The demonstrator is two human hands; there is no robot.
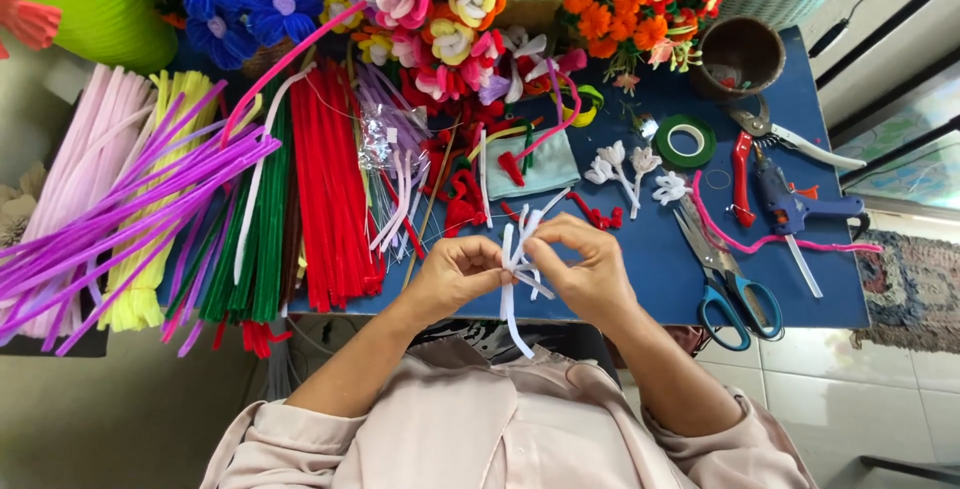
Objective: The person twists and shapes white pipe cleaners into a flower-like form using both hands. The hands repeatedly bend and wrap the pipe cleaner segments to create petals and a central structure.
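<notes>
Both my hands meet over the near edge of the blue table (650,269). My left hand (455,274) and my right hand (588,267) pinch a bundle of white pipe cleaners (518,264) between them. The white strands are folded and twisted, with loose ends sticking up and one long end hanging down toward my chest. Small red pipe cleaner pieces (460,199) lie just beyond my hands.
Bundles of pink, purple, yellow, green and red pipe cleaners (250,209) lie at left. Finished pipe-cleaner flowers (440,9) fill the back. At right lie scissors (725,274), a blue glue gun (790,204), pliers (790,134), green tape (686,141) and a brown bowl (740,54).
</notes>
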